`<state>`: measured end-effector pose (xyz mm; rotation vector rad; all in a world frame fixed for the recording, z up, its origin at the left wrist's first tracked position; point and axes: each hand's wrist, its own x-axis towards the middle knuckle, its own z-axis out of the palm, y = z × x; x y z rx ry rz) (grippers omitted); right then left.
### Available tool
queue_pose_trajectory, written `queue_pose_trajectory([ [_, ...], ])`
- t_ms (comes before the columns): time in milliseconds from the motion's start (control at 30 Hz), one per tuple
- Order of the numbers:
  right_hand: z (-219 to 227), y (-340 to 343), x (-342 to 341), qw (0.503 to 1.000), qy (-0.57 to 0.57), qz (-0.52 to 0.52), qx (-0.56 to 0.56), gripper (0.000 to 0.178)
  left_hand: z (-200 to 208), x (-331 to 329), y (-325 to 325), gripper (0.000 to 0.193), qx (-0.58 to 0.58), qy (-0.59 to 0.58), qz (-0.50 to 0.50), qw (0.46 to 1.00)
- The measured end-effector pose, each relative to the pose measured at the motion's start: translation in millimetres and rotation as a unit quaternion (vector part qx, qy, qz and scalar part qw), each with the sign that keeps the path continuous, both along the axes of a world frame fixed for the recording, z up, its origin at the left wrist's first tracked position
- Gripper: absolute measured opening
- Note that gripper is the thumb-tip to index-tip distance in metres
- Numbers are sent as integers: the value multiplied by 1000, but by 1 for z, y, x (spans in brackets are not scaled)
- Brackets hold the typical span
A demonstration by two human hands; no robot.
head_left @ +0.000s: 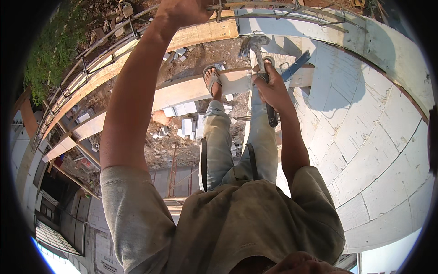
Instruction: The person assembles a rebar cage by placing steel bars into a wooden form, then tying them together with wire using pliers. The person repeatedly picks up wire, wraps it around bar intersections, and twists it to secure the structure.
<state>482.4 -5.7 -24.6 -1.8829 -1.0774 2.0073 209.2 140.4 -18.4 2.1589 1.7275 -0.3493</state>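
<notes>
Rubbly ground [194,55] lies below the right hand [274,86], fingers clamped mid-handle on a claw hammer [260,55] above the timber plank's [182,92] right end, though gripping lower suits striking; the left hand's [182,11] fingers I cannot tell.

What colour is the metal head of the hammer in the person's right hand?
The metal hammer head is grey, seen in the head view.

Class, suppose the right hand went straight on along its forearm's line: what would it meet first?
Leaving aside the hammer it holds, the right hand would probably meet the long pale board near the picture's top, though depth is hard to judge.
</notes>
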Motion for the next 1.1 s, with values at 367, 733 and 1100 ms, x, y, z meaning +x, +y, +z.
queue_pose_trajectory([
  [367,85,-34,60,999,-40,-3,-26,17,-32,-2,-42,67,68,-65,-30,995],
  [733,111,1,75,999,-2,52,15,28,-24,16,-72,58,65,-75,47,994],
  [1100,128,160,61,934,-227,179,209,24,-36,21,-76,38,156,-97,77,980],
])
